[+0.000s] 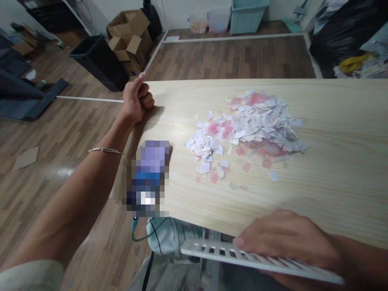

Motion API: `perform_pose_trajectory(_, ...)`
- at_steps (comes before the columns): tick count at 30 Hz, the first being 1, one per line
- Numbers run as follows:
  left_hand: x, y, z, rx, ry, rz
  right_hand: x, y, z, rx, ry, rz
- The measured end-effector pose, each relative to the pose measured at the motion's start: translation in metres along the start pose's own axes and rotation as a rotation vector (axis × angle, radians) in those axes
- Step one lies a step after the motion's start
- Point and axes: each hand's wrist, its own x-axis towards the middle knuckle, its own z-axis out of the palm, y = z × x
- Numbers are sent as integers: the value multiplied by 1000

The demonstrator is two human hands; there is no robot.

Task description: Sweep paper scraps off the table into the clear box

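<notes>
My left hand [138, 97] is a fist with the thumb sticking up, over the far left corner of the table [342, 121]. I see nothing in its curled fingers. My right hand [287, 238] is closed on a white slotted plastic tray [218, 251], tilted at the table's front edge. Its underside and my fingertips below are hidden. Small torn paper scraps [260, 125], white with some pink ones, lie in a loose pile on the table. Left of them is a phone [151, 173], its screen blurred out, with a green cable [138, 238] at its lower end.
Beyond the table's left end stand a black bin [100, 60] and open cardboard boxes [130, 36]. Clear plastic tubs [218, 20] and a teal tub [247, 16] line the wall. A black plastic bag [342, 40] is at the right. My lap [169, 234] shows below the table edge.
</notes>
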Motion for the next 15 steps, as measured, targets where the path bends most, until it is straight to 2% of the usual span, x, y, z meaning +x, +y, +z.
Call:
perform_pose_trajectory(2,-3,3,3,-8,45,-12,-3,2,-13,83,31,5)
perform_pose_trajectory(6,-7,8,8,29,93,-22,-18,4,-31,-83,136,195)
perform_pose_trajectory(9,-9,12,10,64,88,-7,-25,7,-39,-35,232,265)
perform_pose_trajectory(13,-10,14,9,76,59,-11,-24,10,-52,8,254,391)
perform_pose_trajectory(15,-10,14,8,104,47,-15,-23,11,-58,65,332,431)
